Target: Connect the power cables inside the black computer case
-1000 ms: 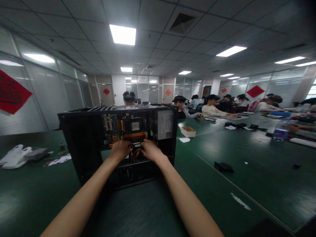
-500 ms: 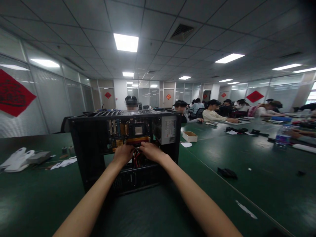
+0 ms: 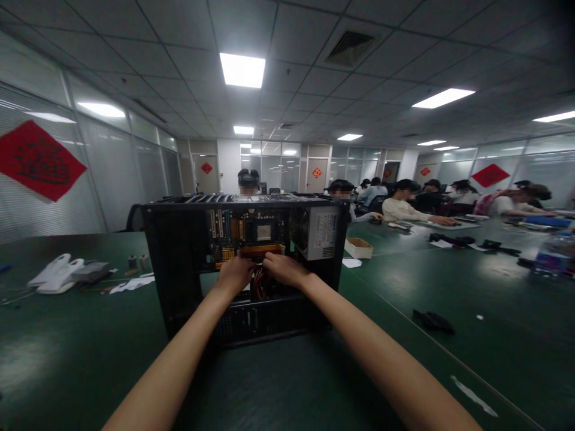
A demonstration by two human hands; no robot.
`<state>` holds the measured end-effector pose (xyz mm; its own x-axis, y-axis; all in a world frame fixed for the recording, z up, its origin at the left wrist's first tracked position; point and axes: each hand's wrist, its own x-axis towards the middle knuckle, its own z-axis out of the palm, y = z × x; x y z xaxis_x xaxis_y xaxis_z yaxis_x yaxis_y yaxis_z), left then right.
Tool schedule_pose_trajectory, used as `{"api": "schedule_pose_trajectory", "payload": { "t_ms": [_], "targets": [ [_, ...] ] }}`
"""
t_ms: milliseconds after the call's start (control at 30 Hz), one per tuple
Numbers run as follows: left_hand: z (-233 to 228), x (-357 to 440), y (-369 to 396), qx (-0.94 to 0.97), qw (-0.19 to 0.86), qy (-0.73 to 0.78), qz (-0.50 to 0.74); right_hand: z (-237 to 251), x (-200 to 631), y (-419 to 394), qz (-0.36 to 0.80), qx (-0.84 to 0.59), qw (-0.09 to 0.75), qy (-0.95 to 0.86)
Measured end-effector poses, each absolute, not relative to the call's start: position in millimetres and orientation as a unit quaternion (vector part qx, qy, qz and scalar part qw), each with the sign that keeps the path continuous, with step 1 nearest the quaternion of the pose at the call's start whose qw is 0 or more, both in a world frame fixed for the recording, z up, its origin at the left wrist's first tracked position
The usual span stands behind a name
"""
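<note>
My L hand (image 3: 236,273) & R hand (image 3: 284,269) reach into the open PC case (image 3: 162,257), on the green bench (image 3: 269,383) in front of me. They're close but apart, fingers bent. Can't tell if they pinch anything b/c the tips are hid. The red & yellow slots (image 3: 262,249) are just above them, low on the board (image 3: 275,230). Wires (image 3: 260,286) hang b/w & below them. Power box (image 3: 322,233) is up & right of my R hand. Prob. a fiddly step by the slots; next move calls for soft, small finger work, w/ wires kept clear.

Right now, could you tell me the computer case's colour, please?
The case is black, clearest in the head view.
</note>
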<state>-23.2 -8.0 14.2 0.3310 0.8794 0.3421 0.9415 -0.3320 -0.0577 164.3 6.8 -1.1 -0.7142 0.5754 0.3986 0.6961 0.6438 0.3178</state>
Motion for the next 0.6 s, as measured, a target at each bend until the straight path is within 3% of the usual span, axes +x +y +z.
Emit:
{"api": "schedule_pose_trajectory", "payload": {
  "t_ms": [600],
  "targets": [
    [12.0, -20.4, -4.6, -0.801, 0.098, -0.574, -0.141, -0.5, 163.0, 11.0, -0.17, -0.412, 0.165, -0.88]
  ]
}}
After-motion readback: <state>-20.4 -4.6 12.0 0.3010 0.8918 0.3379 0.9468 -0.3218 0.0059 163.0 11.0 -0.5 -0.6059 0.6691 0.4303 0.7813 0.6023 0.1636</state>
